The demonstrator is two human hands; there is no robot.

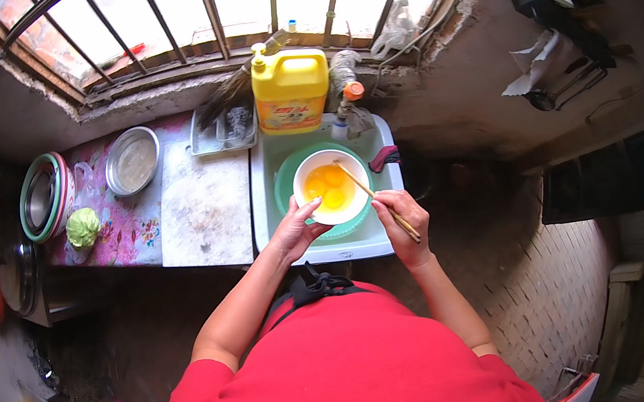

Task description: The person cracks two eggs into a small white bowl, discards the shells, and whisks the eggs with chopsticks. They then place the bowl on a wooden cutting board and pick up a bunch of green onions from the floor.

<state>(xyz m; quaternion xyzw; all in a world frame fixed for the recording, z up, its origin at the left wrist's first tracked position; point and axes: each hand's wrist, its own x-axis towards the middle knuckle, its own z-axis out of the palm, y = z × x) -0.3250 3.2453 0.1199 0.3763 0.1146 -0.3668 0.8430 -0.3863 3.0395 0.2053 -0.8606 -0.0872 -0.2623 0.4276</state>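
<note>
My left hand grips the lower left rim of a white bowl, its thumb over the edge. Inside lie raw eggs with several yolks that look whole. My right hand holds a pair of wooden chopsticks, whose tips reach into the bowl at its upper right. The bowl is held above a green plastic basin, which stands in a pale sink. How far the chopsticks dip into the egg cannot be told.
A yellow plastic jug and a tap with an orange handle stand behind the basin. Left of the sink are a white board, a metal bowl, a cabbage and stacked basins. A dark red cloth hangs on the sink's right rim.
</note>
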